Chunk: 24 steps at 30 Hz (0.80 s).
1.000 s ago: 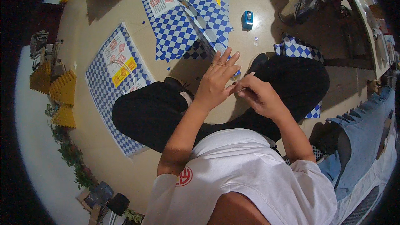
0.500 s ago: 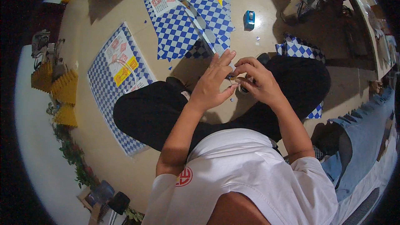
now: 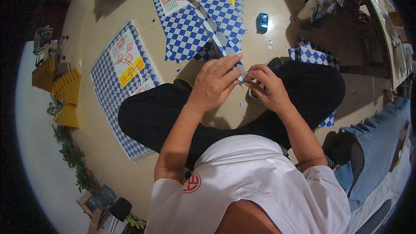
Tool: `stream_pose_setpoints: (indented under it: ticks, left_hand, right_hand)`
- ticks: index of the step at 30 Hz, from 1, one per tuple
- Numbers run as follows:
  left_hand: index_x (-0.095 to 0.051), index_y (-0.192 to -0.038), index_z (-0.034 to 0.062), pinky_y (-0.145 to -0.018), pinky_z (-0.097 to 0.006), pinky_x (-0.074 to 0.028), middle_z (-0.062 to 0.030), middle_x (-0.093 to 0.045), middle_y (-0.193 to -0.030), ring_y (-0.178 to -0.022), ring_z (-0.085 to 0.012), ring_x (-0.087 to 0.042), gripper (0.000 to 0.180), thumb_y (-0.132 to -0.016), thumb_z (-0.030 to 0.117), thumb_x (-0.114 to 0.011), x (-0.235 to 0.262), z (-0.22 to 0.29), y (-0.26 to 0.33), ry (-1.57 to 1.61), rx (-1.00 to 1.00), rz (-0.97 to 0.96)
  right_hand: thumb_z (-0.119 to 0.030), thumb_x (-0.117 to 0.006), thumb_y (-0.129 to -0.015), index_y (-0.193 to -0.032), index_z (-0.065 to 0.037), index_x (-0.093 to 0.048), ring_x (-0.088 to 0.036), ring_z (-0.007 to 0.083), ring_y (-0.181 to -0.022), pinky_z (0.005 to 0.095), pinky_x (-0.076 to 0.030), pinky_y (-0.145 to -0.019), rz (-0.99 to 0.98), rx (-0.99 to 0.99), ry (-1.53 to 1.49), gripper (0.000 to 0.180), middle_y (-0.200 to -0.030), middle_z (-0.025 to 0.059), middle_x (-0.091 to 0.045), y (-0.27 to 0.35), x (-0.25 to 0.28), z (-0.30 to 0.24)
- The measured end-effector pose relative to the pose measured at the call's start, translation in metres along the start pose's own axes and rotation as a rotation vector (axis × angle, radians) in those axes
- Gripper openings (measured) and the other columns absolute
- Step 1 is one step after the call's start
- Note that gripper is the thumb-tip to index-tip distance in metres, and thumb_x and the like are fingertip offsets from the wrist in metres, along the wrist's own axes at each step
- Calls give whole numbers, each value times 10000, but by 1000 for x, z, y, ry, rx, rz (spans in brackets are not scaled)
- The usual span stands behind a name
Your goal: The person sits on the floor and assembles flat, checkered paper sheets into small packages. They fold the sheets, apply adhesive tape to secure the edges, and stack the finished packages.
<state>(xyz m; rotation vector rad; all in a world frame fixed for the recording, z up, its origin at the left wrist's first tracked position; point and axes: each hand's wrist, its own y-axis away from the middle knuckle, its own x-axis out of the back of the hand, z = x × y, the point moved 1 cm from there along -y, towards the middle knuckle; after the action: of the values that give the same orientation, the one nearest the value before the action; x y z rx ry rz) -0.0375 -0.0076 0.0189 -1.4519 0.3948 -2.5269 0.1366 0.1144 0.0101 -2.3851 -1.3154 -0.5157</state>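
A long, narrow silvery strip point(image 3: 209, 26), shaped like a channel and partly faced in blue-and-white checks, slants from the far left down to my hands. My left hand point(image 3: 213, 80) grips its near end, fingers laid along the top and thumb beneath. At that same end my right hand point(image 3: 269, 87) is closed in a pinch, thumb and forefinger at the tip of the strip. A thin, pale sliver shows between the two hands; it is too small to name. Under the strip's far part lie blue-and-white checked sheets point(image 3: 182, 39) with white and yellow printed panels.
Left of my crossed legs lies a checked panel point(image 3: 104, 73) with a pale cord loop on it. A blue tape measure point(image 3: 262, 22) rests on the floor, near small scraps. Farther right stand a metal pot point(image 3: 313, 11) and a wooden table point(image 3: 381, 26); checked pieces point(image 3: 314, 54) lie by my right knee.
My left hand's raised, spread fingers have come down and wrapped over the strip's near end. The right hand has shifted slightly right and stays pinched.
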Motion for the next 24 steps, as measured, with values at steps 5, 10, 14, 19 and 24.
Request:
stream_pose_setpoints:
  ticks: [5,10,14,19,24]
  left_hand:
    - [-643,-1161,87,-977,-428,-401,-80,-598,-1271,-1181,-290,-544,333,-877,254,-687,9,-2,-6,-144,36,33]
    - [-628,-1115,73,-859,-415,-432,-86,-622,-1204,-1022,-282,-579,312,-866,250,-687,11,1,-19,-199,92,-48]
    - [-622,-1067,68,-795,-417,-459,-91,-636,-1082,-914,-292,-597,252,-841,169,-668,12,0,-23,-178,93,-112]
    - [-619,-1090,70,-824,-442,-480,-104,-623,-1063,-930,-315,-603,292,-803,116,-651,12,0,-26,-105,78,-222]
    - [-613,-1096,69,-944,-445,-469,-123,-577,-1199,-1099,-349,-583,323,-788,131,-690,22,4,-23,110,161,-194]
  right_hand:
    - [-4,-735,-811,-997,-76,-647,-680,288,-952,349,-564,-754,54,-1,0,218,-1092,101,-635,1,-1,0]
    - [21,-750,-799,-981,-62,-649,-661,235,-893,316,-537,-717,76,55,-17,224,-1084,102,-629,1,-4,6]
    - [38,-743,-806,-984,-58,-648,-651,204,-862,294,-524,-699,91,66,-14,223,-1076,99,-626,3,-8,7]
    - [34,-742,-798,-988,-57,-647,-658,241,-876,319,-535,-712,110,55,-35,231,-1069,106,-630,5,-9,6]
    - [-6,-743,-809,-1036,-54,-626,-681,272,-885,351,-560,-735,99,78,-10,259,-1059,110,-636,6,-7,7]
